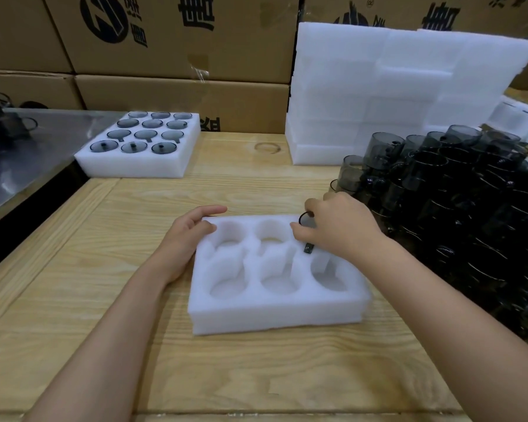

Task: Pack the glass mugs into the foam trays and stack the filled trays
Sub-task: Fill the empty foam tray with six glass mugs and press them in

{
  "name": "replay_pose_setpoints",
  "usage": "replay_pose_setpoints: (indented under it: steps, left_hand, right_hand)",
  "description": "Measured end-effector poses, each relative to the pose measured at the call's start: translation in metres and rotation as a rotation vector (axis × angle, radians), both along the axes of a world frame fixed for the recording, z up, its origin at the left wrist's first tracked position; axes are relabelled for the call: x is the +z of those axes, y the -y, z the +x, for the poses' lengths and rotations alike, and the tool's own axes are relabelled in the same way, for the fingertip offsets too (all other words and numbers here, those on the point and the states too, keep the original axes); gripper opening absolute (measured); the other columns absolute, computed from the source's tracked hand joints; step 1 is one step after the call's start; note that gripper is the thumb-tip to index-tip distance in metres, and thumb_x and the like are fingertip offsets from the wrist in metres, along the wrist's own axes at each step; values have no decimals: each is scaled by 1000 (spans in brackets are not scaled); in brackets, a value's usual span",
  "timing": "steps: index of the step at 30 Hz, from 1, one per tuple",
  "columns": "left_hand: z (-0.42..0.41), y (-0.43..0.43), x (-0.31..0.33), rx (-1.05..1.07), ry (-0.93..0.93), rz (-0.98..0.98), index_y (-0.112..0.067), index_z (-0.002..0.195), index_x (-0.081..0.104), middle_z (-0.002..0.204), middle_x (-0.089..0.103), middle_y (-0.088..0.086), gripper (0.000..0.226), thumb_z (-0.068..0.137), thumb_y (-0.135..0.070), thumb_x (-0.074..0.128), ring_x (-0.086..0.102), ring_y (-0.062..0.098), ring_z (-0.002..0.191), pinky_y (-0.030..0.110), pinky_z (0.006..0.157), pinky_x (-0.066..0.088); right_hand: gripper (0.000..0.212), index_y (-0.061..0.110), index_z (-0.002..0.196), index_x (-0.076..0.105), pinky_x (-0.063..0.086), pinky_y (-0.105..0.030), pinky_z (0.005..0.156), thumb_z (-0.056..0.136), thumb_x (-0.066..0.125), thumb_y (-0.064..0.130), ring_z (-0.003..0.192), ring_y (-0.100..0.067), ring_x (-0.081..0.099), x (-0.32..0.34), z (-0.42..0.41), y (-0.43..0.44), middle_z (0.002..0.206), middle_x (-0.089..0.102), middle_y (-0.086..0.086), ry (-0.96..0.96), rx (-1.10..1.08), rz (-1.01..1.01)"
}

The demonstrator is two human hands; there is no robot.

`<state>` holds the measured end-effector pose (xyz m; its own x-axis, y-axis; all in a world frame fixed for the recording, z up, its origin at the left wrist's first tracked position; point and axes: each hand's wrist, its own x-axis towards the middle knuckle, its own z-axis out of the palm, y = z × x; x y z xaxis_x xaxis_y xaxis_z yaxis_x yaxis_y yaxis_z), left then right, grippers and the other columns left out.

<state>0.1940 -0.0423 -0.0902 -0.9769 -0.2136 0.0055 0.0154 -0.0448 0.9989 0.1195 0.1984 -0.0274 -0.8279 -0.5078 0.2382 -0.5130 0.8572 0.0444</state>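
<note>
A white foam tray [275, 315] with six round pockets lies on the wooden table in front of me. My left hand [185, 239] rests on its far left corner, fingers loosely bent over the edge. My right hand [339, 229] grips a dark glass mug [308, 236] in the tray's far right pocket; only its rim and handle show under my fingers. The other pockets hold nothing. A heap of dark glass mugs [457, 202] is piled at the right. A filled foam tray [141, 147] with several mugs sits at the far left.
A tall stack of white foam trays [393, 92] stands behind the mug heap. Cardboard boxes [171, 50] line the back. A shiny metal surface [28, 153] adjoins the table at the left, with dark objects on it.
</note>
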Motion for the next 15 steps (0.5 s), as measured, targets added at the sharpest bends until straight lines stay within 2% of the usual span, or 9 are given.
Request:
replay_pose_setpoints:
  steps: [2, 4, 6, 7, 8, 9, 11, 15]
  left_hand:
    - [0, -1, 0, 2, -4, -8, -32, 99, 72, 83, 72, 4, 36, 70, -17, 56, 68, 18, 72, 25, 59, 54]
    - [0, -1, 1, 1, -7, -11, -32, 98, 73, 82, 72, 3, 36, 70, -17, 55, 68, 17, 71, 23, 58, 53]
    - [1, -1, 1, 0, -4, -23, -33, 98, 73, 83, 73, 3, 36, 71, -17, 54, 68, 16, 71, 23, 57, 53]
    - [1, -1, 1, -2, -2, -30, -34, 98, 73, 84, 73, 2, 36, 71, -18, 54, 69, 16, 72, 23, 57, 53]
    - [1, -1, 1, -2, -2, -34, -34, 98, 73, 85, 73, 2, 37, 71, -18, 54, 69, 16, 73, 23, 58, 53]
    - [1, -1, 1, -3, -3, -35, -34, 98, 73, 85, 73, 2, 37, 72, -18, 54, 69, 16, 73, 23, 58, 53]
    - [1, -1, 1, -4, -4, -38, -34, 99, 73, 85, 73, 2, 37, 72, -18, 53, 69, 16, 73, 22, 58, 53]
    - [1, 0, 1, 2, -2, -32, -34, 100, 73, 86, 73, 3, 37, 71, -19, 54, 69, 17, 74, 23, 57, 53]
  right_hand:
    - [56, 16, 107, 60, 38, -30, 67, 85, 41, 64, 102, -24, 48, -6, 1, -6, 94, 50, -5, -53, -4, 21]
    - [68, 21, 116, 57, 39, -33, 75, 83, 24, 70, 110, -22, 45, -10, 0, -10, 110, 51, -3, -44, 3, 9]
    - [74, 24, 136, 44, 34, -36, 100, 85, 16, 69, 130, -20, 34, -12, -3, -8, 138, 43, -1, 180, 47, -165]
    - [73, 25, 145, 32, 23, -38, 112, 88, 15, 67, 140, -16, 21, -14, -5, -6, 151, 30, 2, 335, 82, -239]
    - [71, 27, 149, 21, 11, -39, 117, 90, 14, 65, 145, -13, 8, -18, -7, -3, 158, 16, 5, 432, 113, -228]
    - [70, 30, 150, 13, 1, -39, 117, 90, 12, 65, 146, -11, -2, -21, -7, 0, 159, 5, 9, 467, 120, -154]
    - [70, 34, 150, 7, -5, -40, 115, 89, 10, 68, 145, -10, -10, -26, -9, 2, 159, -1, 12, 465, 125, -57]
    - [68, 33, 150, 13, -3, -40, 115, 90, 12, 66, 145, -11, -4, -28, -8, -1, 158, 9, 10, 433, 115, -115]
